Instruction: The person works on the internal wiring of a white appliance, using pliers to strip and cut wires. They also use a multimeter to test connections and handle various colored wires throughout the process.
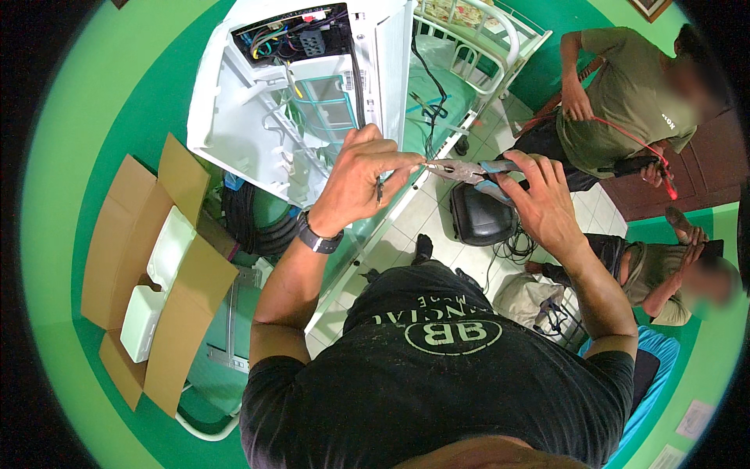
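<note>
I held the wires [430,134] just above the middle of the frame, where their ends met the tips of the pliers [459,171]. My left hand [361,178] was narrow: thumb and forefinger pinched the wire ends, with the other fingers curled. A small dark piece showed below those fingers; I could not tell what it was. My right hand [548,202] was wrapped around the handles, tips pointed left toward the pinch. Whether the jaws had closed on a wire was too small to tell. The step in hand, in my judgement, was working the wire ends with the pliers. Done well, it called for a firm pinch close to the ends, fingertips clear of the jaws, and a square bite with light, even pressure, since thin wire would probably nick or snap under a hard squeeze. Slack mattered too: the wires ran upward in the frame, across the bed [462,86], and a sharp tug could have strained them. The air conditioner [387,62], its wiring bay [301,35] exposed, was at upper left; a black bag [480,219] rested on the floor [422,207] right of centre, and a box [187,328] stood open at left.
</note>
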A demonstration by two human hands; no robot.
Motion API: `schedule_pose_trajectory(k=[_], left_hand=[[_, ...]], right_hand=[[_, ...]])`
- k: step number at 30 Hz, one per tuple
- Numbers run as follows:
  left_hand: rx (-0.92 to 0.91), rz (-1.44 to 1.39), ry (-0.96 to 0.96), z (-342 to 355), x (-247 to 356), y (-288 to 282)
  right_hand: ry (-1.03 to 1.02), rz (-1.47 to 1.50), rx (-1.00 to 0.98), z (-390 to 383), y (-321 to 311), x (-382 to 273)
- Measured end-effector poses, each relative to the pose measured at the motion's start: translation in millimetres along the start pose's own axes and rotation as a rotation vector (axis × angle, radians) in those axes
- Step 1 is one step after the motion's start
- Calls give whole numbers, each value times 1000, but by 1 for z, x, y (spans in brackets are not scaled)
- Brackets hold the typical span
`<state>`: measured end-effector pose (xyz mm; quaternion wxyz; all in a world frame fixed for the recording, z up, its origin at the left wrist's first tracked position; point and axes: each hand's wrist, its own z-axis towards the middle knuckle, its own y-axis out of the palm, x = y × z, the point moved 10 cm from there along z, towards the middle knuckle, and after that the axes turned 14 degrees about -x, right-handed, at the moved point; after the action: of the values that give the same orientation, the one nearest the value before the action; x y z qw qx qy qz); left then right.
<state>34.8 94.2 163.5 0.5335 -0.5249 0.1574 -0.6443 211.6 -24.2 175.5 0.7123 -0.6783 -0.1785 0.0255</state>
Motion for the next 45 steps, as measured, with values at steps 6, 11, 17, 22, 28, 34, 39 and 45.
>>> schedule_pose_trajectory(k=[6, 11, 17, 22, 28, 34, 39, 45], left_hand=[[1, 6, 3, -1, -1, 1], [-12, -4, -11, -2, -3, 2], [-25, 11, -26, -2, -5, 3], [6, 2, 27, -3, -4, 4], [22, 2, 67, 0, 0, 7], [29, -5, 37, -3, -2, 1], [14, -64, 25, -1, -2, -1], [-14, -66, -11, 0, -1, 0]], right_hand=[[-5, 30, -7, 1, 3, 2], [-8, 48, -18, 3, 2, 3], [-25, 117, -60, 6, 8, 5], [-182, 897, -490, 9, 50, 17], [-113, 2083, -1003, -9, 83, 3], [-276, 984, -466, 6, 41, 10], [-75, 220, -81, 2, 2, 11], [-73, -8, 76, 3, -17, 6]])
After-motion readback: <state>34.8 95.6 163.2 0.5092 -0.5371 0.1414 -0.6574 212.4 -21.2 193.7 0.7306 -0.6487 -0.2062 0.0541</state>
